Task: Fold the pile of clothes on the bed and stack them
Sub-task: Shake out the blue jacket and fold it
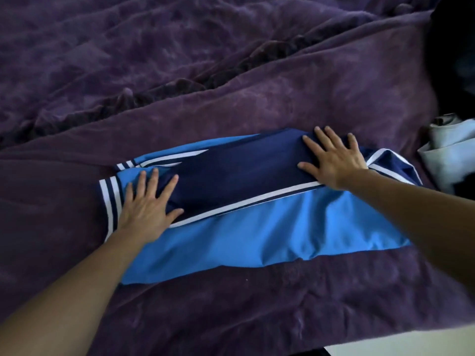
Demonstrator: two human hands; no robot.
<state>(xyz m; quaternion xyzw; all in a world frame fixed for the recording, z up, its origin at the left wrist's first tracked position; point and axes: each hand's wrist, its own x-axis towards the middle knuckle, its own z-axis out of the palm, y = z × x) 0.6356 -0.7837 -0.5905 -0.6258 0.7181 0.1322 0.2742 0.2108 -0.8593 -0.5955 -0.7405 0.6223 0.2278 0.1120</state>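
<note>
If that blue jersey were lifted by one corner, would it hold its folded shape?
Probably not. The jersey looks thin and floppy, wrinkling on the blanket. Its smooth sheen hints folds may slip; the left hand and right hand press it flat.

Light blue and navy garment (257, 227) with white stripes, purple bedspread (231, 73)

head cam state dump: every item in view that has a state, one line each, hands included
blue garment: lies flat on the blanket, navy layer over light blue, looks partly folded
left hand: open, palm down, presses the garment's striped end
right hand: open, fingers spread, presses the navy layer
pale garment: loosely bunched, cut off by the frame edge
purple blanket: spread out, rumpled into ridges farther back
</note>
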